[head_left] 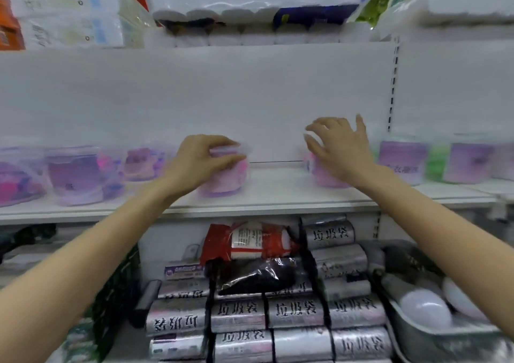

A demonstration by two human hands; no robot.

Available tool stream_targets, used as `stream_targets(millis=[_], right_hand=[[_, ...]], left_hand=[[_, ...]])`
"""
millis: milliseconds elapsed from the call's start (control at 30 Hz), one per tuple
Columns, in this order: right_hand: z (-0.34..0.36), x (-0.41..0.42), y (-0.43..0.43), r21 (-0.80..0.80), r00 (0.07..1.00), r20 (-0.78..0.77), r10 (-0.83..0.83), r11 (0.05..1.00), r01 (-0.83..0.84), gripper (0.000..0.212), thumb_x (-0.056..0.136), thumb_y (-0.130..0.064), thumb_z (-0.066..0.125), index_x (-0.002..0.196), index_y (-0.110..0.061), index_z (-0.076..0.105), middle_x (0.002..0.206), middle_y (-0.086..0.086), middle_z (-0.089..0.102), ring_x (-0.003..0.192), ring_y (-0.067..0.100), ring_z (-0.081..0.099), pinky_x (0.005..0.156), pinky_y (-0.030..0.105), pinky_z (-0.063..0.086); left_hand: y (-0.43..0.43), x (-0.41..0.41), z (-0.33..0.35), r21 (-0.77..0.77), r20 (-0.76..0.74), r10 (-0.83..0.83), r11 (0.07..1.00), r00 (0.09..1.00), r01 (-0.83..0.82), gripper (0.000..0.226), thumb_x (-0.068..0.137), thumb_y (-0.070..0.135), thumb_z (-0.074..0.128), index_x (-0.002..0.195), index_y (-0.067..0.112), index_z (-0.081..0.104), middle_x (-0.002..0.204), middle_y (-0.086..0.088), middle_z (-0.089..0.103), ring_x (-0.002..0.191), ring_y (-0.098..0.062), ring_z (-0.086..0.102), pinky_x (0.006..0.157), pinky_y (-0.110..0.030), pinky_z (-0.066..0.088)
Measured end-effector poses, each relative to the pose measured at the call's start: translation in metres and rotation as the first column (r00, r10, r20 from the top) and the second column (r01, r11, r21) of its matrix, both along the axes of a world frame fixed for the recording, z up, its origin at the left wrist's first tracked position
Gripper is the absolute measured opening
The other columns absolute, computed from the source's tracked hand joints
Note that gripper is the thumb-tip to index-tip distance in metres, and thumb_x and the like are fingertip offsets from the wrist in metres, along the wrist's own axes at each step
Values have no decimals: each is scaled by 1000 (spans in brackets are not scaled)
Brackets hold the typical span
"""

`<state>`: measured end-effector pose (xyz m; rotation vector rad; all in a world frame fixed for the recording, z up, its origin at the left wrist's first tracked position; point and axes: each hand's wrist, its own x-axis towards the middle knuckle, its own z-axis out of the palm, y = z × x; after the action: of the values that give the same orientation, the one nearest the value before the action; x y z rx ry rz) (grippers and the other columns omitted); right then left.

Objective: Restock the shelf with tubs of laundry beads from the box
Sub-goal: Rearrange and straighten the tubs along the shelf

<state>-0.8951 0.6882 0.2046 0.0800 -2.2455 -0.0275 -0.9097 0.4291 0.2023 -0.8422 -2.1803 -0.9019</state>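
On the white middle shelf (278,193) stand clear tubs of pink and purple laundry beads. My left hand (200,159) grips one tub (228,179) from above, fingers curled over its lid. My right hand (336,145) hovers with spread fingers over a second pink tub (325,176), which stands on the shelf mostly behind the hand. More tubs (78,176) line the shelf to the left, and purple-labelled tubs (403,159) stand to the right. The box is not in view.
Between the two central tubs the shelf is bare. Packs of tissue paper (250,6) fill the shelf above. Below lie silver rolls of rubbish bags (294,309), a red packet (247,240) and a grey tray of light bulbs (425,309).
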Motion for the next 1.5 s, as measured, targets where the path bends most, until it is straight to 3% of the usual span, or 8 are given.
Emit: stream_targets(millis=[200,600,733,800,1000,1133,1267,1500], right_hand=[[-3,4,25,67,1000,16,12,998,-13,34,103,-27,28,93,-8,56,92,12,60,85,35,56,72,38,36],[-3,2,29,13,994,55,90,996,-91,34,103,-32,25,75,-17,38,73,0,43,75,27,44,75,37,33],[-4,4,32,42,992,115,53,997,-58,45,99,-50,16,120,-36,52,128,2,54,123,27,45,109,52,22],[-7,4,32,211,997,-55,45,977,-32,64,94,-60,6,148,-32,24,153,1,32,141,26,28,111,60,4],[-9,-9,-4,609,930,-151,334,773,-179,51,100,-48,19,147,-30,22,155,3,22,141,24,23,109,61,8],[-16,-24,-10,699,931,-122,343,696,-164,53,97,-51,27,146,-32,25,154,3,21,140,26,24,109,61,17],[-21,-33,-6,655,935,-78,345,725,-213,54,95,-52,29,146,-35,26,153,4,25,139,27,26,110,57,22],[-22,-35,-6,577,916,-45,399,758,-302,50,97,-50,27,144,-34,30,147,4,33,132,26,34,109,53,29]], left_hand=[[53,-9,5,-97,-3,-92,991,996,91,36,81,37,69,109,15,69,103,4,69,93,-7,61,81,-14,41],[87,-15,8,-76,97,-189,977,977,197,45,86,46,58,124,23,60,125,9,59,114,-3,53,106,-27,35],[57,-26,22,139,118,-132,984,984,115,56,96,53,33,146,28,27,154,12,19,141,-3,12,116,-26,4],[31,-40,32,215,117,-24,977,993,-1,53,100,43,27,148,21,21,156,7,13,143,-6,7,114,-24,2],[-36,-92,33,135,418,234,939,877,-315,15,91,18,41,82,25,51,88,5,52,101,-20,40,71,-20,34],[-32,-110,19,111,483,233,940,844,-322,37,99,19,37,133,8,45,140,-11,43,132,-25,35,104,-32,29],[-26,-122,12,171,498,193,934,845,-314,14,82,34,43,70,29,42,78,1,45,89,-17,39,65,-28,31],[5,-116,18,76,531,80,987,843,-142,47,96,47,39,122,13,58,109,0,53,98,-16,48,83,-27,36]])
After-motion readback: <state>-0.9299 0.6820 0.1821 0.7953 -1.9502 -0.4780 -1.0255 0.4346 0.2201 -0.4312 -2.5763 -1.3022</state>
